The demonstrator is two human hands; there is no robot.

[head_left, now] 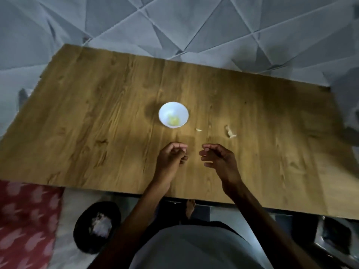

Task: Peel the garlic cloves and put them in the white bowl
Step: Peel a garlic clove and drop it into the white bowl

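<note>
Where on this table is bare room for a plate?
Bare wood lies left of the bowl to the table edge, and right of the cloves. Crowded in the middle: bowl, cloves, left hand, right hand.

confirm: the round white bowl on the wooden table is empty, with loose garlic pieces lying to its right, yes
Not empty: the head view shows pale yellow peeled pieces inside the round white bowl. The rest holds: it stands on the wooden table, with loose garlic pieces lying to its right.
</note>
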